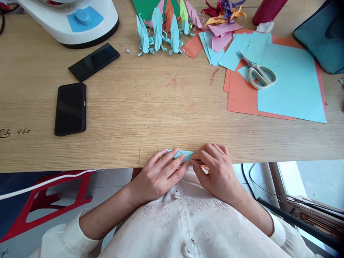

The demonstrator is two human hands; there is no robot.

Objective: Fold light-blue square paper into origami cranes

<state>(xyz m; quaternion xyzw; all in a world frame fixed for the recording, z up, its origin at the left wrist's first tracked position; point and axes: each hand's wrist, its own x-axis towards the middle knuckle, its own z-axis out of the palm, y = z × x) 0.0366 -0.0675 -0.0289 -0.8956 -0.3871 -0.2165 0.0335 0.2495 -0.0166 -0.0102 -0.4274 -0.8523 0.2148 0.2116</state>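
A narrow folded light-blue paper (185,154) lies at the table's front edge, under and between my hands. My left hand (162,173) rests over its left part, fingers spread a little and pressing it flat on the wood. At the right end of the paper, my right hand (213,168) has its fingers curled, with thumb and index finger pinching the paper. Part of the paper is hidden beneath the fingers.
Two black phones (70,109) (94,61) lie at left below a white appliance (80,21). Folded blue paper figures (158,30) stand at the back. Scissors (259,73) rest on blue and orange sheets (292,84) at right, near a dark bag (322,36).
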